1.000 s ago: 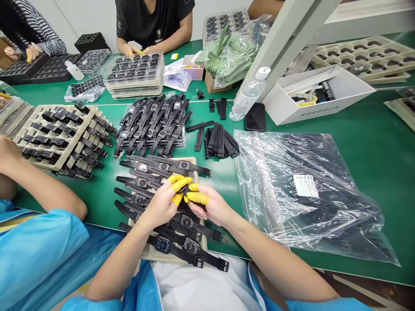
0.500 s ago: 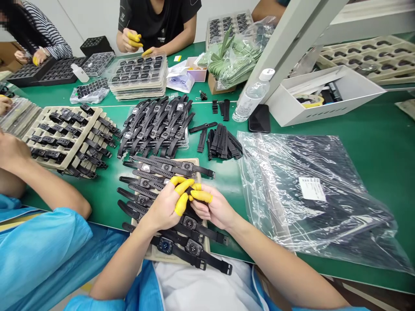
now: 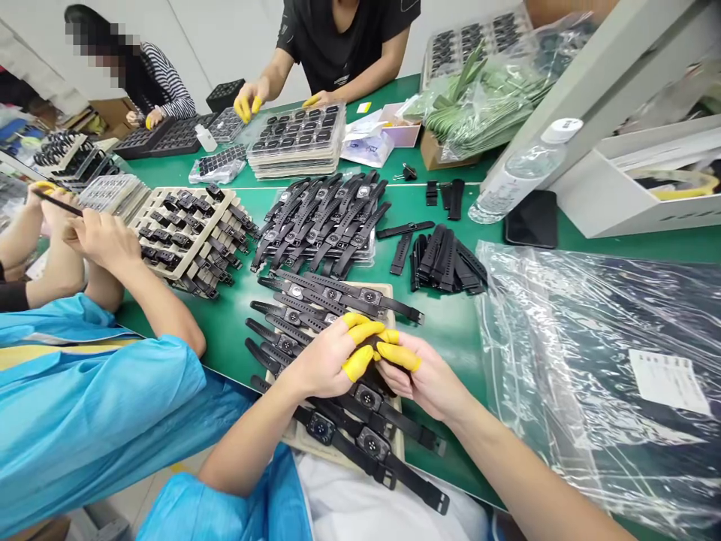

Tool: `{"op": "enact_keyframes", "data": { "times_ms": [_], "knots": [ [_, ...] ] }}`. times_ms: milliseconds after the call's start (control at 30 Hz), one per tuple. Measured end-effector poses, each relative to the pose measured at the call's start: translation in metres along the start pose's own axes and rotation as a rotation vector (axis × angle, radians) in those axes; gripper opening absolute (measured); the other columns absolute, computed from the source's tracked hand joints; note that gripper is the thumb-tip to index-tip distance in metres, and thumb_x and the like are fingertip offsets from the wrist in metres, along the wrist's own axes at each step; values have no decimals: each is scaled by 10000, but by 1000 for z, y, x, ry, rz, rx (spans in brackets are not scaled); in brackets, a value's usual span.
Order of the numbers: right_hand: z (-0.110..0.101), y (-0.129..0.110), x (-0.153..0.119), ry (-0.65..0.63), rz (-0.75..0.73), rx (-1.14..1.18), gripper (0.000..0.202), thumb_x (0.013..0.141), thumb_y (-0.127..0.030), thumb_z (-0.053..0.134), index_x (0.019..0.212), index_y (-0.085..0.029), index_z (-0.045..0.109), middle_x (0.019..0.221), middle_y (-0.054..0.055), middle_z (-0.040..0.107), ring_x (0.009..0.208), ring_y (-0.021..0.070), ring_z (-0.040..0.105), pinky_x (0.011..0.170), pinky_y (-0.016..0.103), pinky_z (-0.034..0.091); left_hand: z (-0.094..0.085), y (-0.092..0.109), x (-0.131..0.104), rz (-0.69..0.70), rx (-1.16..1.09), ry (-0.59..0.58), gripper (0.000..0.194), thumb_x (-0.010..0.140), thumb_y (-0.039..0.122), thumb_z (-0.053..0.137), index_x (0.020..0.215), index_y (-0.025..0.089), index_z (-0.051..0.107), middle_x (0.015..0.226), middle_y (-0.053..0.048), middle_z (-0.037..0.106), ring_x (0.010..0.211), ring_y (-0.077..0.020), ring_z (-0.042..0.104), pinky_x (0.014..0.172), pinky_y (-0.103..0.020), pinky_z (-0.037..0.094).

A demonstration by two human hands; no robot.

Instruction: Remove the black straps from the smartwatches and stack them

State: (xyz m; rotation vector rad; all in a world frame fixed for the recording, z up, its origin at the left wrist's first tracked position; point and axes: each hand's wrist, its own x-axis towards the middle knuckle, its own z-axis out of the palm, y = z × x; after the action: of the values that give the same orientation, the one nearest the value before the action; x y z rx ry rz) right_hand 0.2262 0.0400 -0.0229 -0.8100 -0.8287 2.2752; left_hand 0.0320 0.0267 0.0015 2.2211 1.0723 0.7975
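Yellow finger cots cover several fingertips on both hands. My left hand [image 3: 332, 359] pinches a dark piece that looks like a black watch strap [image 3: 370, 344], mostly hidden by the fingers. From the other side my right hand [image 3: 423, 370] grips the same piece, fingertips nearly touching those of the left. Below both hands lies a cream tray [image 3: 384, 290] holding rows of black smartwatches [image 3: 369, 398], backs up, straps spread across its edges. Just beyond it is a denser stack of strapped watches [image 3: 324, 218]. To its right sits a pile of loose black straps [image 3: 444, 259].
A clear plastic bag [image 3: 597, 376] covers the right side of the green table [image 3: 451, 315]. Behind it are a phone [image 3: 530, 219], a water bottle [image 3: 521, 173] and a white box [image 3: 631, 191]. At left, a co-worker's arm [image 3: 152, 278] reaches past another watch tray [image 3: 185, 274].
The view has swung left, so everything sits further right. My hands keep their pinch over the tray. The co-worker opposite has lowered a hand toward the table.
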Motion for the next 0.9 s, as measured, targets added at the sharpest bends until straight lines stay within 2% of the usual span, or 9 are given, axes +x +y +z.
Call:
{"op": "enact_keyframes", "data": {
  "times_ms": [167, 333, 433, 533, 633, 700, 767, 833, 900],
  "knots": [
    [0, -1, -3, -22, -9, -13, 390, 843, -534, 771, 843, -213, 549, 441, -109, 374, 387, 59, 205, 371, 192, 152, -4, 7, 0, 42, 80, -31, 497, 967, 185, 461, 1461, 137, 484, 1299, -184, 585, 1231, -296, 588, 1072, -476, 555],
    [3, -1, -6, -67, -34, -8, 416, 837, -562, 778, 843, -215, 548, 430, -115, 363, 381, 59, 198, 376, 196, 155, -1, 6, -2, 60, 47, 39, 510, 967, 165, 400, 1466, 201, 494, 1261, -150, 612, 1177, -273, 626, 1028, -458, 575],
    [4, 2, -7, -72, -102, -21, 436, 854, -607, 750, 840, -224, 543, 433, -114, 364, 372, 67, 216, 378, 212, 184, 0, 11, 0, 71, 29, 62, 509, 989, 160, 395, 1492, 205, 465, 1298, -147, 623, 1226, -261, 629, 1062, -431, 565],
    [0, 2, -9, 4, -263, -174, 426, 882, -632, 715, 893, -235, 562, 464, -92, 434, 388, 96, 316, 412, 245, 282, -8, 22, 1, 49, 140, 17, 561, 1007, 170, 423, 1565, 187, 366, 1397, -172, 600, 1343, -284, 587, 1096, -431, 552],
    [-7, -2, -11, 113, -444, -531, 352, 913, -573, 707, 951, -233, 623, 578, -36, 567, 499, 141, 471, 508, 289, 407, -30, 32, -4, -53, 321, -67, 568, 1028, 212, 428, 1587, 190, 329, 1430, -164, 607, 1343, -293, 607, 1062, -421, 572],
    [-11, -6, -12, 122, -532, -799, 288, 948, -512, 678, 980, -226, 663, 707, 6, 654, 609, 168, 556, 588, 309, 467, -54, 36, -14, -166, 411, -100, 511, 1041, 251, 441, 1548, 206, 393, 1417, -135, 633, 1285, -269, 646, 1041, -389, 574],
    [-12, -7, -12, 69, -617, -1015, 226, 991, -436, 625, 996, -217, 682, 800, 30, 685, 678, 178, 595, 636, 313, 490, -79, 38, -30, -284, 475, -161, 400, 1031, 238, 465, 1426, 222, 527, 1280, -95, 705, 1162, -244, 691, 980, -358, 578],
    [-7, -3, -12, -7, -684, -1178, 199, 1028, -355, 562, 997, -205, 690, 836, 47, 673, 700, 176, 603, 647, 308, 491, -101, 41, -50, -327, 561, -249, 299, 1001, 167, 455, 1218, 218, 654, 1119, -91, 732, 1063, -254, 690, 932, -377, 558],
    [4, 5, -14, -99, -732, -1325, 228, 1049, -294, 505, 973, -189, 693, 851, 64, 654, 700, 175, 601, 633, 304, 479, -116, 44, -74, -361, 607, -312, 294, 968, 111, 442, 1074, 223, 692, 999, -86, 719, 983, -253, 673, 890, -377, 528]
  ]
}}
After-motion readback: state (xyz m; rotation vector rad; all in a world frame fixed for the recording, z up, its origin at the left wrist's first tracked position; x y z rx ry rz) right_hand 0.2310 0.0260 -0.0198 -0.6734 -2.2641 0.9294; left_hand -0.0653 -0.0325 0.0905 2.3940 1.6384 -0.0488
